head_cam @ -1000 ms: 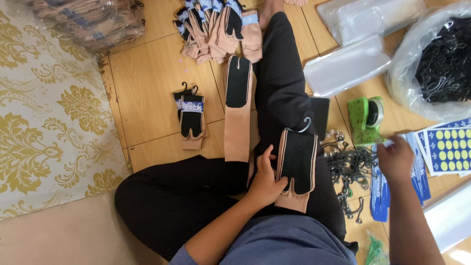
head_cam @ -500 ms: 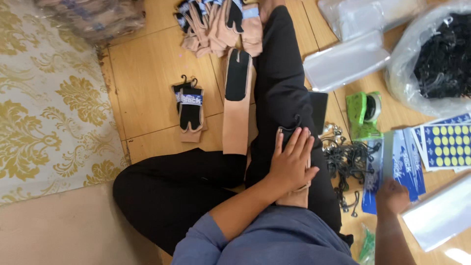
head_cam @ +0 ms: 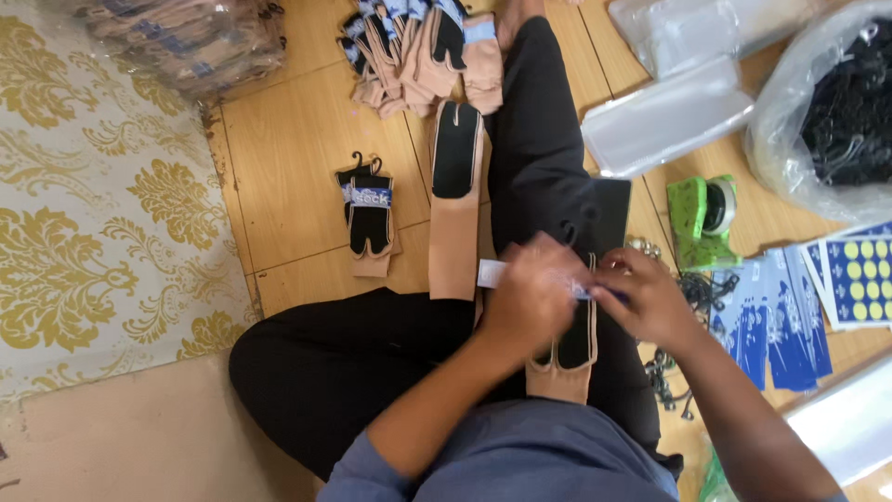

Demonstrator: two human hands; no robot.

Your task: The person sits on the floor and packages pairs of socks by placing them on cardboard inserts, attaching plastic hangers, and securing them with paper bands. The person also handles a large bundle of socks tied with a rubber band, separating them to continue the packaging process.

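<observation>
Presently, on my lap: one tan sock with black sole patch (head_cam: 569, 358), lying flat across my thigh, toe end toward me. My left hand (head_cam: 531, 293) is closed over one end of a paper label band (head_cam: 491, 272), white at the bit that shows, and my right hand (head_cam: 643, 297) pinches the other end; the band crosses the sock's upper part. Motion blur hides the exact finger hold.

Step in hand, as I judge it: wrapping the label around the sock. The next move calls for pulling the band snug and square before closing it.

Nearby stock:
- finished labelled pair on hangers (head_cam: 370, 218), on the wooden floor (head_cam: 288, 149)
- long unlabelled sock (head_cam: 455, 200), beside my leg
- blue label sheets (head_cam: 776, 321)
- green tape dispenser (head_cam: 701, 221)
</observation>
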